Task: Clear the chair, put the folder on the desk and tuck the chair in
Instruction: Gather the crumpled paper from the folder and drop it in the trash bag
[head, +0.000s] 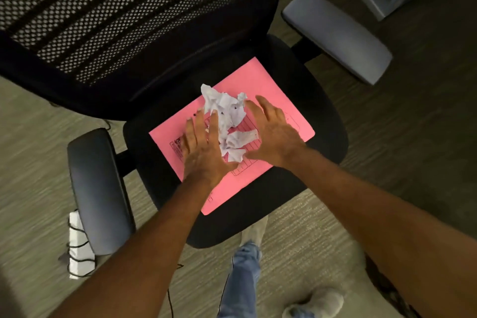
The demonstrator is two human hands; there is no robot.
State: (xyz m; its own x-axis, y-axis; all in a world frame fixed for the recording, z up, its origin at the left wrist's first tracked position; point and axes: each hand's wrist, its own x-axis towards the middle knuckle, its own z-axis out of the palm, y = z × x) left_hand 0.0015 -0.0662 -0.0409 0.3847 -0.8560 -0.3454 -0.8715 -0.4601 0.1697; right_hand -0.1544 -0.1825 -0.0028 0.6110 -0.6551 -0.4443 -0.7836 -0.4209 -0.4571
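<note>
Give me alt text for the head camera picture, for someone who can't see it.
Two bare hands, the left hand and the right hand, reach in around crumpled paper lying on a pink folder on the seat of a black office chair. Both hands are open, fingers spread; carpet surrounds the chair.

Spread hands [204, 147] flanking crumpled paper [228, 121] on folder [258, 80]

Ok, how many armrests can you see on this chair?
2. One armrest sits at the lower left of the seat; the other armrest is at the upper right. Neither is hidden.
</note>
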